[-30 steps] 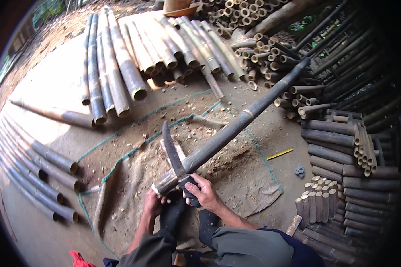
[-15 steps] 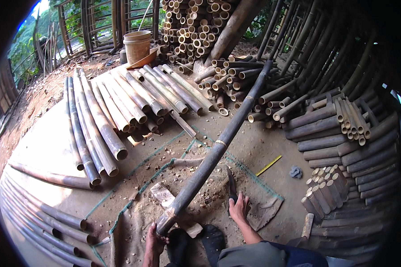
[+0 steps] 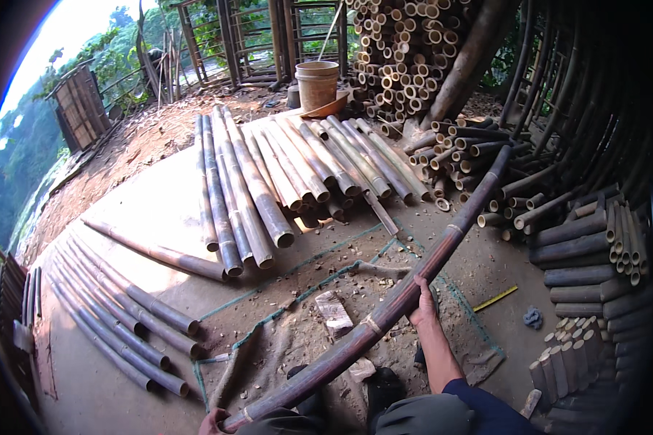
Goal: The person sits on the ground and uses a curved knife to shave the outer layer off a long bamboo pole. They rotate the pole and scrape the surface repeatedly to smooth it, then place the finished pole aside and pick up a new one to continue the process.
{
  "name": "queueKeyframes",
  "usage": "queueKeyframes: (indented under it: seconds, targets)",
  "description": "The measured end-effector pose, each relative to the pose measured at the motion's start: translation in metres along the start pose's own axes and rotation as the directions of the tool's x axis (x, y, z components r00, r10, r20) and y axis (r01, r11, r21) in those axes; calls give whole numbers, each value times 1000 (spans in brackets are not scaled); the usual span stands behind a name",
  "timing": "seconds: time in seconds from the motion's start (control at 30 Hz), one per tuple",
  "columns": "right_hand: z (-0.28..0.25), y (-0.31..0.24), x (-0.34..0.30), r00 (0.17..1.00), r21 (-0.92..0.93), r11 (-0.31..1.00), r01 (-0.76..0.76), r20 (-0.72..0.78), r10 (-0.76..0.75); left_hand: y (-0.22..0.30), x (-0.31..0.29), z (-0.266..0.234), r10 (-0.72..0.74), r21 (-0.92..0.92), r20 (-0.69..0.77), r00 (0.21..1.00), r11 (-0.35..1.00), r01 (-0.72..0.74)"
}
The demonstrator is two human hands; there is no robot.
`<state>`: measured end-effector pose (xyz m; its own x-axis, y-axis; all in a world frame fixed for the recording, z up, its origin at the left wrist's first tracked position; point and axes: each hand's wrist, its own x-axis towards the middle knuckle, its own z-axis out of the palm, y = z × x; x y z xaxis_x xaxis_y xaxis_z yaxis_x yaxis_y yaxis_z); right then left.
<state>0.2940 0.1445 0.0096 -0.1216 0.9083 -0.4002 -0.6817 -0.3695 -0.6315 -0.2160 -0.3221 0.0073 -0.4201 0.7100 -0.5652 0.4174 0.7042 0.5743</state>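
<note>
A long dark bamboo pole (image 3: 355, 337) slants across my lap, from the lower left up to the right. Its near end is in my left hand (image 3: 212, 422), whose fingers are closed round it at the lower edge. Farther up the pole my right hand (image 3: 425, 307) grips it from the right side, thumb and fingers partly hidden. Under the pole, a pale split wood block (image 3: 334, 312) lies on the chip-strewn sacking. A smaller wood piece (image 3: 361, 370) rests near my feet. The dark knife seen earlier cannot be made out clearly.
Cut bamboo poles (image 3: 254, 196) lie in a row ahead, with more poles (image 3: 134, 319) at the left. Stacked short bamboo lengths (image 3: 577, 275) stand at the right. A yellow measuring strip (image 3: 495, 299) and grey crumpled lump (image 3: 532, 317) lie on the floor. A bucket (image 3: 317, 85) stands behind.
My right hand has left the knife and taken hold of the pole. The pole's near end has come back and left with my left hand. The view has swung left.
</note>
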Motion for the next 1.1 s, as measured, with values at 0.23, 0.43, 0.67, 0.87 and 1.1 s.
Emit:
queueKeyframes:
  seconds: [0.23, 0.43, 0.67, 0.87, 1.1]
  targets:
    - [74, 57, -97, 946, -32, 970, -240, 214, 242, -57, -95, -80, -98, 343, -26, 995, 934, 101]
    - [140, 68, -120, 671, -306, 843, -443, 511, 538, -82, -159, -107, -271, 317, -87, 959, 905, 285]
    - [224, 111, -102, 473, -529, 739, -417, 568, 673, -138, -203, -89, -358, 50, -7, 934, 932, 358]
    - [305, 150, -57, 418, -635, 677, -372, 537, 733, -160, -248, -42, -340, -408, 116, 933, 840, 357]
    - [329, 230, -24, 412, -721, 577, -383, 426, 806, -156, -313, 90, -367, -491, 75, 927, 796, 355]
